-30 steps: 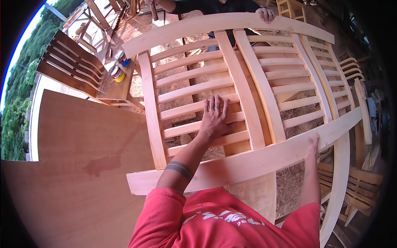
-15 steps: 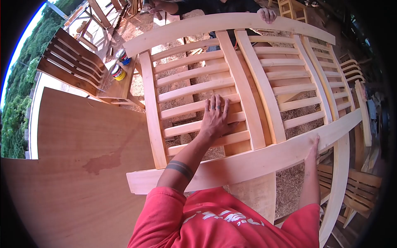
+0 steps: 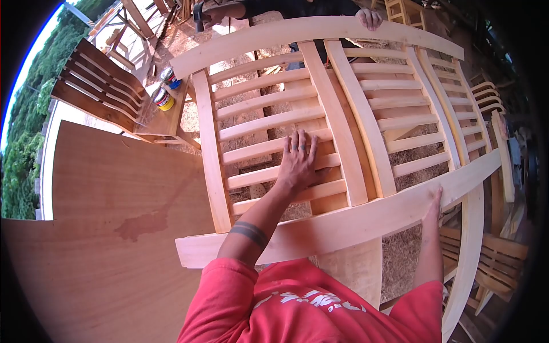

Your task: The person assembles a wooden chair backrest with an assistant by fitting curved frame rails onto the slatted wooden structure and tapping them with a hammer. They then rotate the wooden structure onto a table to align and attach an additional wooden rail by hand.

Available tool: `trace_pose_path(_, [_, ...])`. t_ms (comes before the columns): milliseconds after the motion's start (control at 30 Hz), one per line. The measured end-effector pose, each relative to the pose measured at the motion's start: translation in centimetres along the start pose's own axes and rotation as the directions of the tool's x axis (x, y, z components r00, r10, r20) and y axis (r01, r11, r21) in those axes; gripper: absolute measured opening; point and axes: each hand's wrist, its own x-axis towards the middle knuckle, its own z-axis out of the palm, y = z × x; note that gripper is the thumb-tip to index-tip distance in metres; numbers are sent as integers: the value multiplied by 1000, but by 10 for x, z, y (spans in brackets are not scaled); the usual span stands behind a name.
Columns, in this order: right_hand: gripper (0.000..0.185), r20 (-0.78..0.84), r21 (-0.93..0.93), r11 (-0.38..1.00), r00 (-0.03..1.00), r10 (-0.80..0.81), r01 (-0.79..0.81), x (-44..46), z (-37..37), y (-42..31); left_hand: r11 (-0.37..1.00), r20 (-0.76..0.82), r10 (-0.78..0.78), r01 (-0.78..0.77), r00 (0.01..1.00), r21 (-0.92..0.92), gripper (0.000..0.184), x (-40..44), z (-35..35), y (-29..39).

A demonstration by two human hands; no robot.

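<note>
A large pale wooden frame (image 3: 343, 120) with curved slats lies across the middle of the view. My left hand (image 3: 297, 166) rests on the slats of its left section, palm down with fingers apart. At the near rail (image 3: 337, 228), my right hand (image 3: 433, 208) grips the edge from below, its thumb showing and the other fingers hidden. Across the frame, a co-worker has one hand (image 3: 369, 19) on the far rail (image 3: 314, 31). The co-worker's other hand (image 3: 220, 12) holds a hammer (image 3: 198, 17) beyond the rail's left part.
A brown plywood sheet (image 3: 114, 188) fills the lower left. Beyond it, a slatted wooden chair (image 3: 103, 88) bears a yellow can (image 3: 162, 99) and a blue can (image 3: 170, 78). A second slatted chair (image 3: 492, 257) is at the lower right, beside a curved pale board (image 3: 466, 251).
The co-worker's hammer hand has moved, and the hammer head now shows further left, past the far rail. My hands and the frame have stayed nearly in place.
</note>
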Motion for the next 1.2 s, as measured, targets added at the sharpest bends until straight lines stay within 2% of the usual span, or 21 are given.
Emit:
trace_pose_path(267, [85, -54, -30, 999, 998, -30, 29, -8, 8, -2, 1000, -14, 7, -7, 1000, 15, 90, 1, 2, -2])
trace_pose_path(500, [88, -45, -61, 997, 998, 41, -44, 4, 1, 0, 1000, -3, 6, -6, 1000, 24, 89, 4, 0, -2])
trace_pose_path(733, [83, -29, 21, 997, 997, 72, -72, 7, 0, 1, 1000, 15, -12, 12, 1000, 19, 91, 2, 0, -1])
trace_pose_path(900, [79, -99, 50, 997, 993, 68, -63, 2, 3, 0, 1000, 31, -15, 15, 999, 18, 91, 3, -1, 1])
trace_pose_path(1200, [78, -65, 92, 994, 995, 69, -63, -2, 5, -1, 1000, 33, -19, 19, 999, 18, 90, 3, -1, 2])
